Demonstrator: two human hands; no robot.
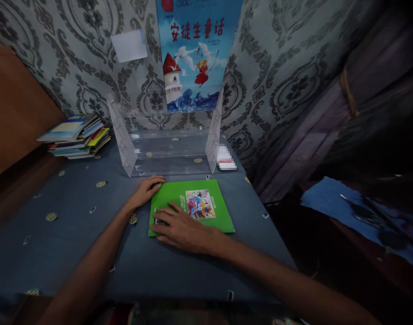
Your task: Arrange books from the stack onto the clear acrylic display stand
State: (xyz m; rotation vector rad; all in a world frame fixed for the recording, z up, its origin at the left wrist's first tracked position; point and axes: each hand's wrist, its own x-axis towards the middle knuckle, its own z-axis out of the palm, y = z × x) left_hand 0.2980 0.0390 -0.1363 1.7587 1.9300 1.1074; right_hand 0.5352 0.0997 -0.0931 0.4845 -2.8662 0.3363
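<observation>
green book [200,204] is lying flat mid-frame, just below the clear stand [166,151]. right hand [182,229] is resting on it, fingers spread, gripping nothing. left hand [146,189] is touching its top-left corner, can't tell if it's pinching. I'd be keeping pressure light so it's not sliding

Single head-worn view. The camera looks forward and down at close range across the bench [67,239] toward the patterned wall [281,63] in the upper frame. The left hand [145,192] and right hand [182,230] sit at frame centre.
</observation>
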